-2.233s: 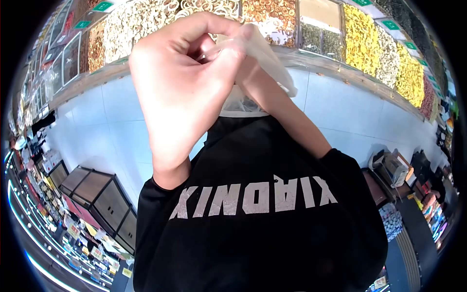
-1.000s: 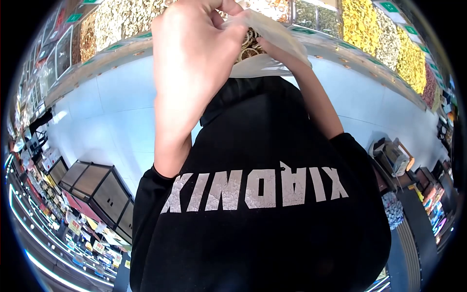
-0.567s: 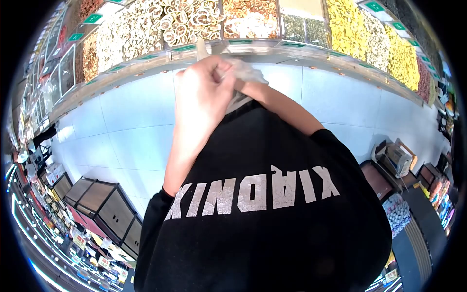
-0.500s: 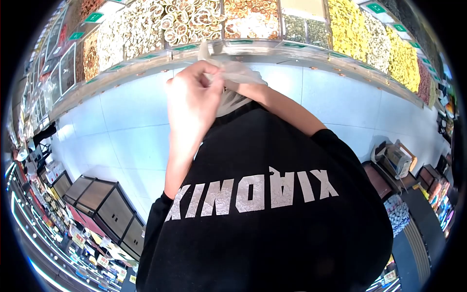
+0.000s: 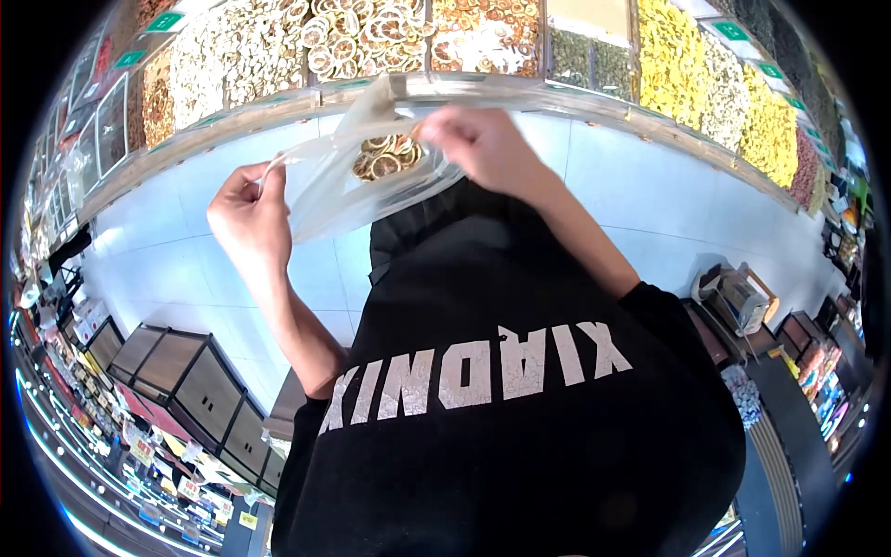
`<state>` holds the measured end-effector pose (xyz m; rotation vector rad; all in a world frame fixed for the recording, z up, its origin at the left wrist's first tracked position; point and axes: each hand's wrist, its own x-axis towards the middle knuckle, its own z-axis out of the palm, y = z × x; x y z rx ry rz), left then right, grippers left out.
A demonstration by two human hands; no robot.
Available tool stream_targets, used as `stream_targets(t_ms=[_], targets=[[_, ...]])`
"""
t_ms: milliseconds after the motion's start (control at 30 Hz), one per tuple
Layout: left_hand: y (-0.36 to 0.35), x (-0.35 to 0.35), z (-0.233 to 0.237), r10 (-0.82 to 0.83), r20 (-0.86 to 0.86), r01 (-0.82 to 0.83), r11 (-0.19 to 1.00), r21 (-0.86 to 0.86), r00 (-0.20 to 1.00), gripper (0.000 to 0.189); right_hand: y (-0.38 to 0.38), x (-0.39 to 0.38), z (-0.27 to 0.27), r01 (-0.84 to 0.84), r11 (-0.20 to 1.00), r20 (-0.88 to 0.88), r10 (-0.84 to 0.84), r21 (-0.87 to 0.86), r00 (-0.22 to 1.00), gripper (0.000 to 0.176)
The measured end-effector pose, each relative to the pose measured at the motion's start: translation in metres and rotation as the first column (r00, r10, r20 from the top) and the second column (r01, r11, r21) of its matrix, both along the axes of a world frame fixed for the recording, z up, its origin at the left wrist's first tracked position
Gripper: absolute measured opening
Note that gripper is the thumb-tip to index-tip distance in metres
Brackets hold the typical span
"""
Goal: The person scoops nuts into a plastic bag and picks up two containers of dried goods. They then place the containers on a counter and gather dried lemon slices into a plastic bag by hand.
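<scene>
A clear plastic bag (image 5: 325,197) is stretched between my two hands in front of my body, its mouth spread wide. Several dried citrus slices (image 5: 382,165) with dark rinds show inside it. My left hand (image 5: 251,213) is closed, pinching the bag's rim at the left between thumb and fingers. On the other side, my right hand (image 5: 487,148) is closed at the bag's right edge, slightly blurred by motion. A small orange-brown bit shows by its fingertips, too small to tell what it is.
Ahead runs a counter of bins with dried citrus slices (image 5: 367,42), pale slices (image 5: 264,56) and yellow pieces (image 5: 670,51). A wooden rail (image 5: 269,116) edges it. Dark cabinets (image 5: 190,390) stand at lower left, and a cardboard box (image 5: 738,297) sits at right.
My hands have moved apart, left hand leftward and down, right hand out from behind the bag. The bunched bag is now spread, showing the citrus slices inside.
</scene>
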<state>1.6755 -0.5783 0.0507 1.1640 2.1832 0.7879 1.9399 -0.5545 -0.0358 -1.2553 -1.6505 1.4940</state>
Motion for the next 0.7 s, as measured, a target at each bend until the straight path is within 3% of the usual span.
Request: stream_targets(t_ms=[67, 133, 167, 233, 333, 367, 600, 700], targets=[[0.006, -0.011, -0.004, 0.0, 0.041, 0.0, 1.0, -0.01, 0.999, 0.016, 0.034, 0.017, -0.028, 0.267, 0.963, -0.105, -0.263, 0.025, 0.959, 0.021], [0.013, -0.017, -0.009, -0.007, 0.086, 0.012, 0.999, -0.052, 0.996, 0.015, 0.081, 0.035, -0.088, 0.434, 0.876, 0.164, -0.47, 0.213, 0.868, 0.024], [0.016, -0.022, -0.013, -0.012, 0.106, 0.019, 0.997, -0.074, 0.994, 0.015, 0.093, 0.036, -0.102, 0.36, 0.896, 0.38, -0.438, 0.26, 0.814, 0.025], [0.021, -0.035, -0.026, -0.048, 0.168, 0.065, 0.993, -0.098, 0.985, 0.013, 0.113, 0.033, -0.124, 0.197, 0.937, 0.742, -0.349, 0.289, 0.572, 0.027], [0.026, -0.054, -0.048, -0.061, 0.268, 0.108, 0.98, -0.165, 0.962, 0.01, 0.129, 0.006, -0.17, 0.133, 0.98, 0.659, -0.2, 0.15, 0.725, 0.031], [0.028, -0.059, -0.053, -0.07, 0.293, 0.129, 0.974, -0.186, 0.954, 0.01, 0.133, -0.005, -0.161, 0.105, 0.99, 0.751, -0.143, 0.099, 0.644, 0.028], [0.058, -0.1, -0.086, -0.046, 0.411, 0.17, 0.947, -0.271, 0.911, 0.014, 0.147, -0.012, -0.161, 0.214, 0.975, 0.606, -0.208, 0.064, 0.768, 0.025], [0.071, -0.116, -0.103, -0.044, 0.463, 0.189, 0.944, -0.272, 0.885, 0.016, 0.146, -0.021, -0.144, 0.175, 0.985, 0.661, -0.13, -0.002, 0.739, 0.035]])
